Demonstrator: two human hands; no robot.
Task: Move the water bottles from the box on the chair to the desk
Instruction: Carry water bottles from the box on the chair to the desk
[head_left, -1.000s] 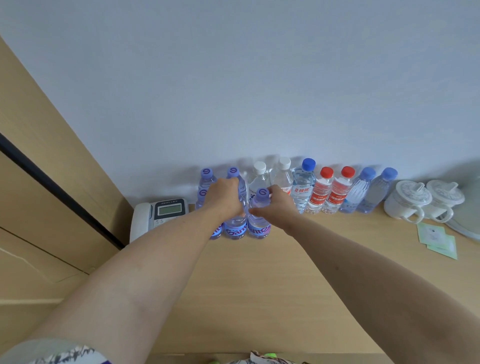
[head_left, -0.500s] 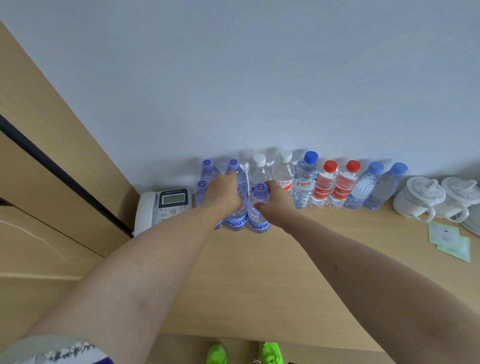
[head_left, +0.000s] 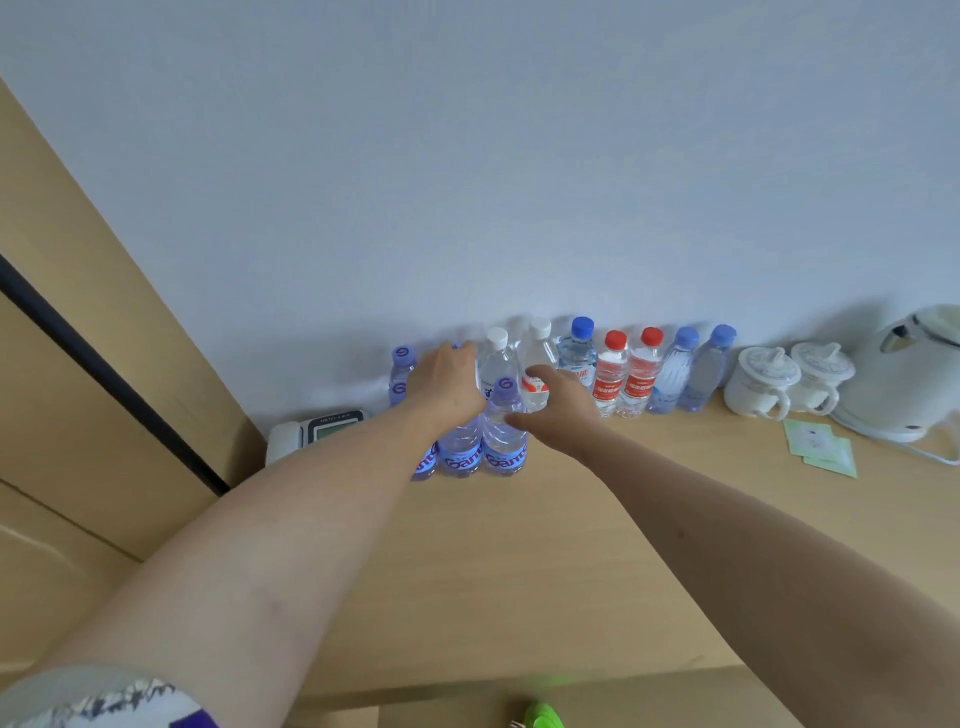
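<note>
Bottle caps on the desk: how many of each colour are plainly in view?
Purple plastic caps marked G: 3
White plastic caps: 2
Blue plastic caps: 3
Red plastic caps: 2
Total: 10
More may hide behind the left hand.

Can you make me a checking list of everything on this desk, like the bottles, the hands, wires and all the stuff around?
Surface: wooden desk against a pale wall.
Job's things: water bottles upright in a back row by the wall; two red-capped bottles among them. Purple-capped bottles stand in front, on the desk.
Clutter: telephone, two lidded white mugs, white kettle, green packets.
Hands: left hand curled round a purple-capped bottle; right hand beside the front bottle, fingers loose, grip unclear.
Cables: kettle cord at the right edge.
Surroundings: wooden panel left; green shoe below. Box and chair: nothing seen.
</note>
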